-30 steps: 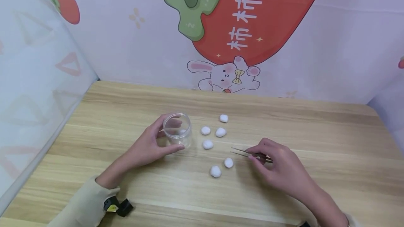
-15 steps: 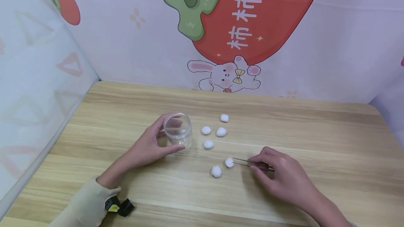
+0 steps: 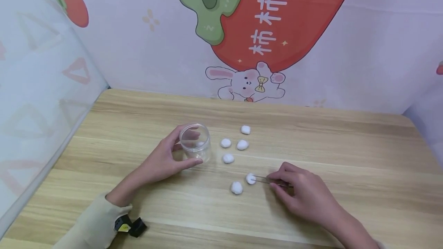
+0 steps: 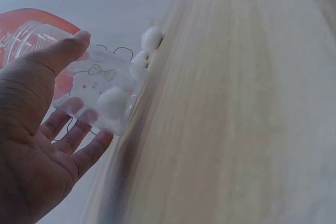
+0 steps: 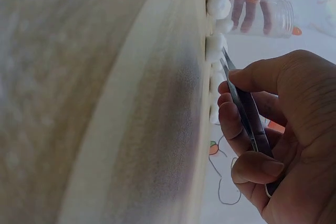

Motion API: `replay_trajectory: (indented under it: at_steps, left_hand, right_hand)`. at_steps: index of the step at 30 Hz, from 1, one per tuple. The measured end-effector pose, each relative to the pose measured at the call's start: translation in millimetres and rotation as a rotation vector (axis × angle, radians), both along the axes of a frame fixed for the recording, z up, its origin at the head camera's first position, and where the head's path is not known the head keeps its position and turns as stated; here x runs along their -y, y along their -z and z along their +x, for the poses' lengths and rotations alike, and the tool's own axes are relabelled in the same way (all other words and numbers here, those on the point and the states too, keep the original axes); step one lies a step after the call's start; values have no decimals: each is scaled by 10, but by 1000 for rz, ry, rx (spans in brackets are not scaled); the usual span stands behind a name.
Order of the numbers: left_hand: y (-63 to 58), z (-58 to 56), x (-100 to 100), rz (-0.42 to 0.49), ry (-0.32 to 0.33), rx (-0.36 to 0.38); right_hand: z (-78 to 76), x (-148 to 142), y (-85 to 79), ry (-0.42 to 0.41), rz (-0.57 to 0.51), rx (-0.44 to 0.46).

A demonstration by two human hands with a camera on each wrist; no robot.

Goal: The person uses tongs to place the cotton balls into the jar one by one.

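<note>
My left hand [image 3: 162, 162] grips a clear plastic jar [image 3: 195, 145] that stands lidless on the table, thumb on one side and fingers round the other. Through its wall in the left wrist view a white cotton ball [image 4: 112, 102] shows near the bottom. My right hand [image 3: 304, 191] pinches metal tweezers [image 5: 244, 100] between thumb and fingers. The tips of the tweezers straddle a cotton ball [image 3: 250, 179] on the table, right of the jar. Another cotton ball [image 3: 237, 188] lies just to the left of that one.
Several more cotton balls [image 3: 228, 158] lie between the jar and the far side of the wooden table [image 3: 328, 137]. A printed cloth [image 3: 138, 49] hangs behind the table and along its left side. A black wrist device [image 3: 129, 226] sits at the left cuff.
My right hand has come down toward the near side and then left, bringing the tweezer tips from beside the cotton ball onto it. The left hand and jar stay put.
</note>
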State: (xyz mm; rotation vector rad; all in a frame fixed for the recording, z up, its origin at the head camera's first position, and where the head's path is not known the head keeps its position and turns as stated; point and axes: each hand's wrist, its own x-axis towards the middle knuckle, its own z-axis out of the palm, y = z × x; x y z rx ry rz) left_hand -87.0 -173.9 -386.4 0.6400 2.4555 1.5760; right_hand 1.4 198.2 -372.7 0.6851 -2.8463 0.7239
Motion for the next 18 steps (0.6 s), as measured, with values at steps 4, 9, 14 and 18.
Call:
replay_trajectory:
  at_steps: [4,9,14,18]
  left_hand:
    - [-2,4,6,-4,-1,-1]
    - [-11,6,6,-18,-2,-6]
    - [-3,8,10,-24,-6,-11]
    - [-5,2,7,-24,1,-8]
  right_hand:
    - [-9,10,24,-10,10,-2]
    - [-16,18,33,-5,19,0]
    - [-26,20,27,5,29,6]
    - [-14,23,17,12,32,-7]
